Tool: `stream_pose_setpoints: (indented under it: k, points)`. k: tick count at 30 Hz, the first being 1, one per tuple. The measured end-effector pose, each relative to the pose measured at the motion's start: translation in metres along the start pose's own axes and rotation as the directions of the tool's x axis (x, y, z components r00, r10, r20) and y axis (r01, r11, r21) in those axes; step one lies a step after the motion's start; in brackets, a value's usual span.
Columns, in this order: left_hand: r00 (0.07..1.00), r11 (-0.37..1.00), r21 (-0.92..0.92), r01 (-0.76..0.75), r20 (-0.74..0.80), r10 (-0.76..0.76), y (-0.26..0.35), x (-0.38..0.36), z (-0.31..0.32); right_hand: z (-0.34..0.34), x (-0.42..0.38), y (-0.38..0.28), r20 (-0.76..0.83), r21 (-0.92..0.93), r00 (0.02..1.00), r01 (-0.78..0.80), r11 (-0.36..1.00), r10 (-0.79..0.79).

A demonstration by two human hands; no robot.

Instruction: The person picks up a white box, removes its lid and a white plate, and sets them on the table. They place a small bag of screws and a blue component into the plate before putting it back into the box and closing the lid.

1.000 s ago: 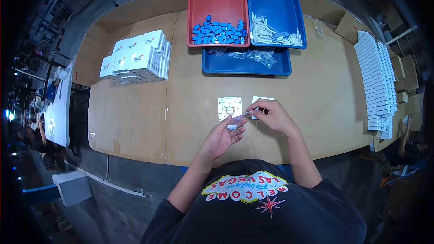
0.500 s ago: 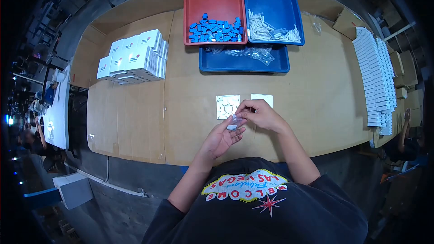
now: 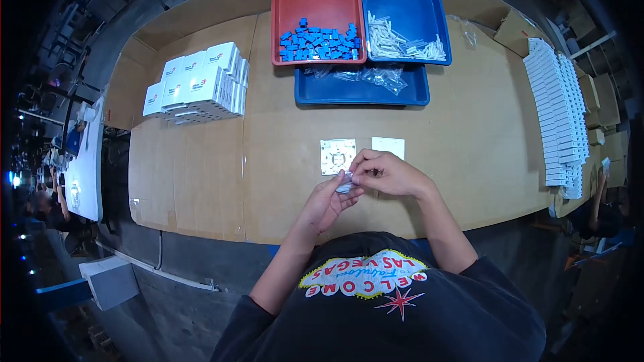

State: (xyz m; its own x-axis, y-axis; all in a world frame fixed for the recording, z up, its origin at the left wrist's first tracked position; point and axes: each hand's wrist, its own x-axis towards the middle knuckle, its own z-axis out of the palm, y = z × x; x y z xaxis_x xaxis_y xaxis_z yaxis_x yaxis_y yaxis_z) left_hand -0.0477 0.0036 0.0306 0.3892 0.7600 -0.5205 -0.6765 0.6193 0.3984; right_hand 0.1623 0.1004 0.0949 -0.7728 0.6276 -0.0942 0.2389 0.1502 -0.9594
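Note:
My left hand (image 3: 325,202) holds a small clear plastic bag (image 3: 345,188) with white pieces in it, near the front middle of the cardboard-covered table. The fingertips of my right hand (image 3: 384,173) pinch the top of the same bag. Just beyond my hands lies a square white plate (image 3: 337,156) with cut-outs in its face. Beside it, a plain white square (image 3: 389,147) is partly covered by my right hand.
A red tray (image 3: 317,0) holds blue parts, and a blue tray (image 3: 406,0) holds white pieces. Plastic bags lie in a lower blue tray (image 3: 362,97). White boxes (image 3: 194,87) are stacked left, white parts (image 3: 555,114) right. People are at both far sides.
The fingers of my left hand have curled in more around the bag. My right hand has shifted slightly, still at the bag's top.

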Motion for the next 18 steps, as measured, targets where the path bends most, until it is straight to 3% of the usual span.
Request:
stream_pose_setpoints:
  k: [5,8,14,18]
  points:
    - [0.995,0.994,0.067,-0.090,0.051,0.087,0.005,-0.012,0.015,-0.007,-0.003,0.009,0.017,0.042,1.000,0.008,0.999,-0.009]
    - [0.978,0.825,0.529,-0.200,0.063,0.197,0.008,-0.011,0.021,-0.009,-0.004,0.006,-0.045,0.065,0.999,0.002,0.998,0.001]
    - [0.955,0.751,0.600,-0.276,0.084,0.284,0.010,-0.009,0.026,-0.006,-0.005,0.002,-0.121,0.153,0.988,-0.077,0.985,0.096]
    - [0.933,0.700,0.639,-0.319,0.082,0.350,0.008,-0.009,0.023,0.004,-0.004,0.003,-0.144,0.288,0.988,-0.016,0.957,0.060]
